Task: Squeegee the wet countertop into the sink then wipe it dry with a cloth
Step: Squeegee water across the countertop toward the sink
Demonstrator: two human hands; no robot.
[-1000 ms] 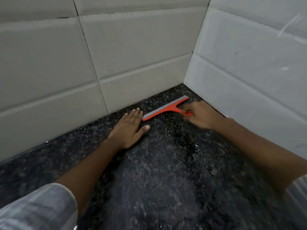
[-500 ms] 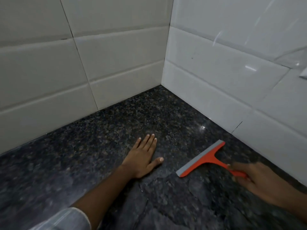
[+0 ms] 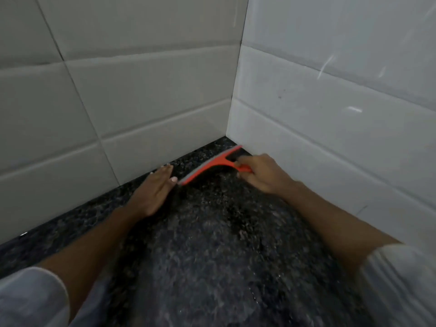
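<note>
Where fingers [image 3: 245,161] close — squeegee [image 3: 210,166] handle hidden

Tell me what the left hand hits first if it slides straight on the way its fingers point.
Probably the back wall. The left hand lies flat on the countertop, fingers aimed up and right towards the tiles, passing beside the squeegee blade's near end. Depth is unclear.
</note>
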